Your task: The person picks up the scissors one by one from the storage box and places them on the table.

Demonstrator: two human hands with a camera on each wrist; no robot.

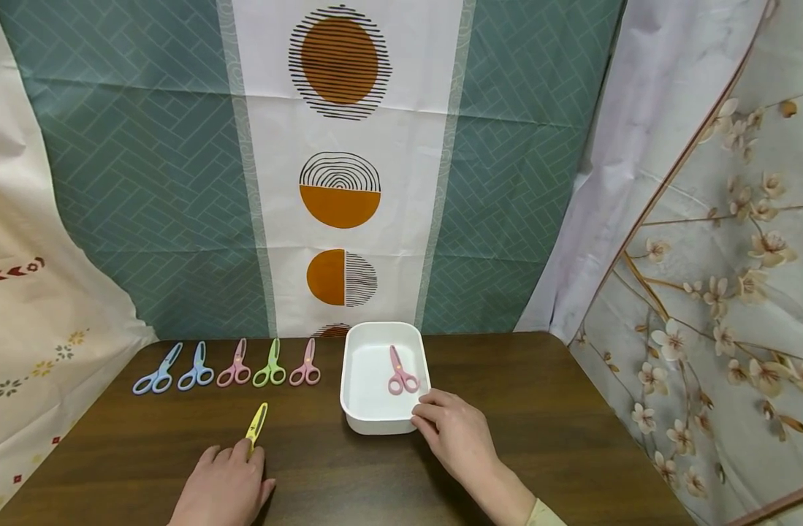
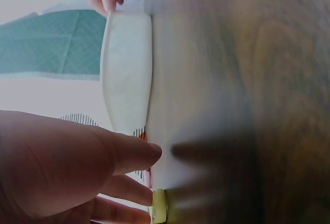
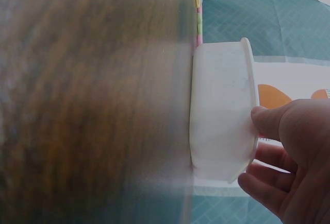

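My left hand (image 1: pixel 225 482) reaches over a pair of yellow scissors (image 1: pixel 257 422) on the table; its fingers cover the handles. In the left wrist view, fingertips touch the yellow handle (image 2: pixel 160 206) while the thumb stands apart from it. My right hand (image 1: pixel 459 432) holds the near right corner of a white plastic box (image 1: pixel 383 425), thumb and fingers at its rim. Inside the box lies a pair of pink scissors (image 1: pixel 401 374). The right wrist view shows the thumb against the rim of the box (image 3: pixel 221 110).
Along the table's far left edge lie several scissors in a row: two blue pairs (image 1: pixel 159 378) (image 1: pixel 196 374), a pink pair (image 1: pixel 235 372), a green pair (image 1: pixel 269 372) and another pink pair (image 1: pixel 305 372). Behind the brown table (image 1: pixel 539 424) hangs a patterned curtain (image 1: pixel 506 219).
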